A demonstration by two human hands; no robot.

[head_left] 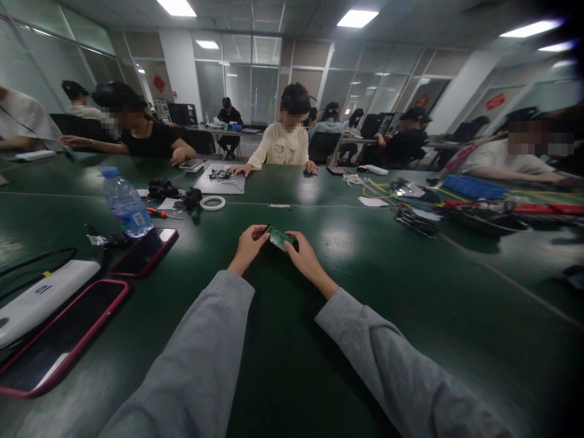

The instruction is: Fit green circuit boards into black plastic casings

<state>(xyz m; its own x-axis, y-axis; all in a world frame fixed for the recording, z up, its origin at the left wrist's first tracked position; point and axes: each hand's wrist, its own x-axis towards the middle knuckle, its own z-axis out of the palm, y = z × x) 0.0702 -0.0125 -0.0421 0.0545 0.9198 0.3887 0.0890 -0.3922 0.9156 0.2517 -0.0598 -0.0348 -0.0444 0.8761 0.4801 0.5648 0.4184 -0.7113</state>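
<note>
Between my two hands is a small rectangular green circuit board (280, 238), held just above the dark green table and slightly tilted. My left hand (250, 244) grips its left end, with the thumb resting on the upper face. At the right end, my right hand (302, 252) pinches the board between thumb and fingers. Some of the fingers are hidden behind the board, and its fine details are too small to read.
A water bottle (125, 204), two phones in red cases (145, 252) and a white device (48, 298) stand to the left. Beyond them are a tape roll (212, 203) and an orange screwdriver (159, 213). Cables and a blue tray (474, 187) lie right. A person sits opposite.
</note>
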